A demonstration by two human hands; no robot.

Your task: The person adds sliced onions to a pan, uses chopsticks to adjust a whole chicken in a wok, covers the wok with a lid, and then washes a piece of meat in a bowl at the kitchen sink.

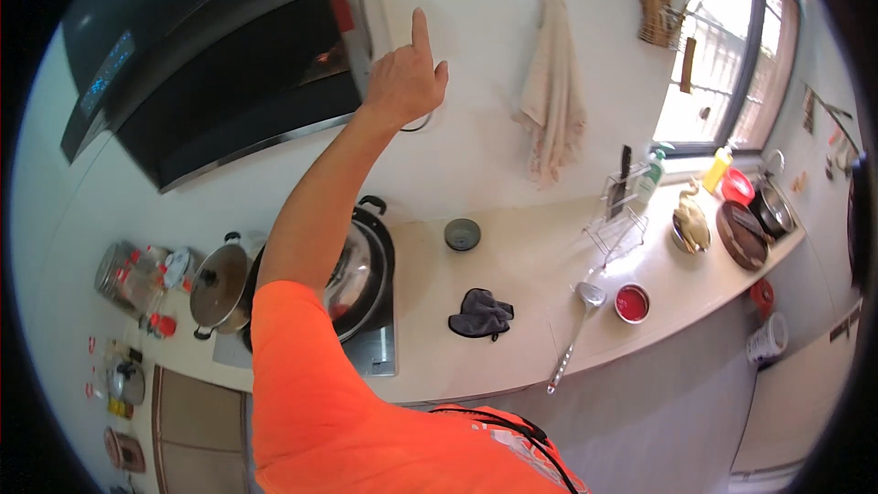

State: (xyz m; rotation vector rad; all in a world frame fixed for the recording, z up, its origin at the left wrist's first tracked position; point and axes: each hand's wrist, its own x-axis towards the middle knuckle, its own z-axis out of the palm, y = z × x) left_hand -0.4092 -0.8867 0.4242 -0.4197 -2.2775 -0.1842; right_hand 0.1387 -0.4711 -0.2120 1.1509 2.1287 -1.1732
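Observation:
My left hand [410, 74] is raised in front of the white wall, to the right of a black range hood [247, 75]. Its index finger points upward, the thumb stands apart, and the other fingers are curled, holding nothing. My right hand is out of view. Below my forearm, a wok with a glass lid [357, 267] sits on a cooktop [379, 357], partly hidden by my arm. On the counter [425, 274] to its right are a small grey-green bowl [462, 234] and a crumpled dark grey cloth [482, 314].
A metal spatula [573, 339] overhangs the counter's front edge beside a bowl of red liquid [632, 304]. Farther right are a wire rack [617, 219] with a knife, a plucked bird [691, 219] and a round chopping board [741, 240]. A lidded pot [218, 288] stands left.

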